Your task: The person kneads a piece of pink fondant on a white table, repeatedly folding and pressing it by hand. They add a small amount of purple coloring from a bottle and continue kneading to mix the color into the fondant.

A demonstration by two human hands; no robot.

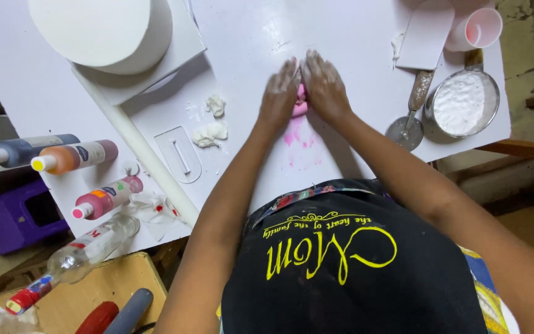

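Both hands, left hand (279,93) and right hand (325,86), flat and open, pressing pink dough (301,102) on white worktop (341,37); risk: dye smearing, dough sticking.

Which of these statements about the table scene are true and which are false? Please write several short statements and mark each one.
1. Both hands, the left hand and the right hand, press on a pink lump of dough. True.
2. The pink lump lies inside the metal bowl. False: it lies on the white table; the metal bowl holds white powder.
3. Two small white dough pieces lie to the left of the hands. True.
4. The round white cake is covered in pink. False: it is plain white.
5. Colouring bottles lie on their sides at the left edge of the table. True.
6. The right hand holds the wheel cutter. False: the wheel cutter lies untouched beside the bowl.
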